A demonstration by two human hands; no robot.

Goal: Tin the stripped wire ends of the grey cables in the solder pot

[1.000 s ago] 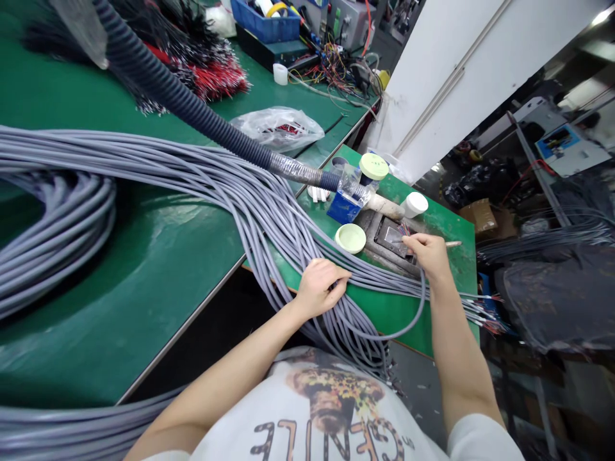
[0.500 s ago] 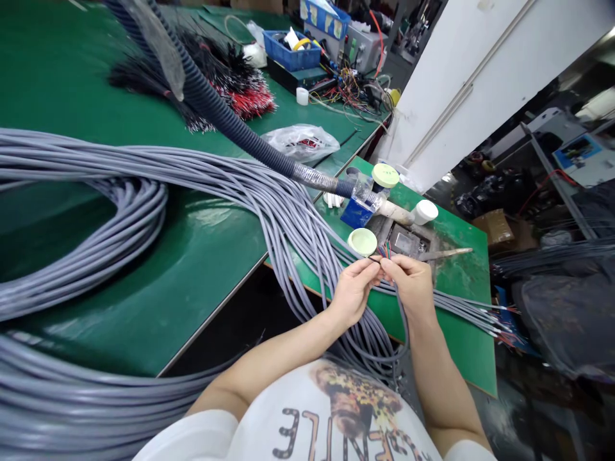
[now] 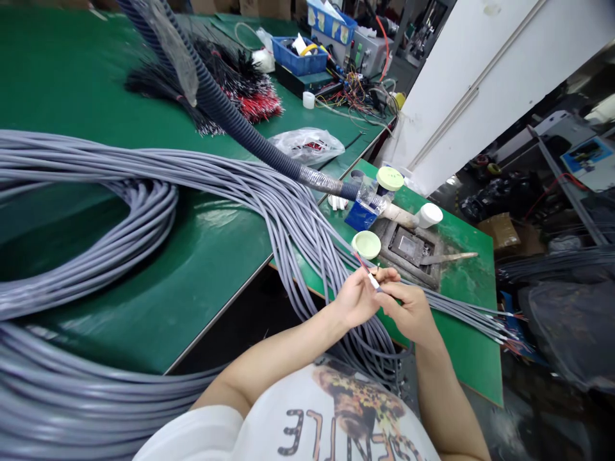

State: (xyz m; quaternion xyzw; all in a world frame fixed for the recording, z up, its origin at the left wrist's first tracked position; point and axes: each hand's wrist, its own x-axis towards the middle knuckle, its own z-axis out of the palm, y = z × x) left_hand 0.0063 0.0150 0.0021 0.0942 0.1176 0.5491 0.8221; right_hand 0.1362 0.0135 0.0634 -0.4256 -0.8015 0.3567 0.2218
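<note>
My right hand is closed on the end of a grey cable, where a white sleeve and thin red and dark wires stick out up and to the left. Beside it my left hand has its fingers curled at the same cable end; what its fingertips pinch is too small to make out. Just beyond the hands stand an open pale green round container and a dark metal solder pot with a flat blade lying across its edge.
A thick bundle of grey cables crosses the green table and passes beneath my hands. A corrugated hose hangs over it. Behind the pot are a white cup, a lidded jar and a blue box.
The coloured wire ends have swung from pointing up between my hands to pointing up and left, and a white sleeve now shows. Both hands have moved slightly down, and the view has shifted a little.
</note>
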